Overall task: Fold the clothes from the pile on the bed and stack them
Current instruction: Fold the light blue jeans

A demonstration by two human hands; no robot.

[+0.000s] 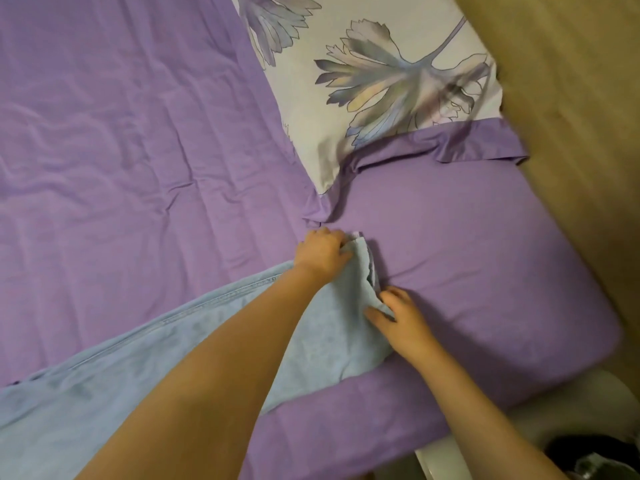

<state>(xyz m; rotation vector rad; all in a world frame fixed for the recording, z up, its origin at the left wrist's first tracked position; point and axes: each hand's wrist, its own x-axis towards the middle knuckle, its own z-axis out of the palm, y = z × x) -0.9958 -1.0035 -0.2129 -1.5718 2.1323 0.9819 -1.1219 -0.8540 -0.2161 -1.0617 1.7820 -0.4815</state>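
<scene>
1. A long pale-blue denim garment (114, 368) lies stretched across the purple bedsheet (121, 150), its narrow end near the bed's corner.
2. The left hand (323, 252) curls its fingers around that end's far edge.
3. The right hand (403, 318) pinches the near edge.
4. A white floral-print pillow (363, 74) rests beyond.

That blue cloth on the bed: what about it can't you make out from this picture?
Head view only:
- Blue cloth: its lower left runs off the frame edge and the forearms cover part, so the kind of garment is unclear.
- Left hand and right hand hide the end they grip.
- No pile or stack shows.
</scene>
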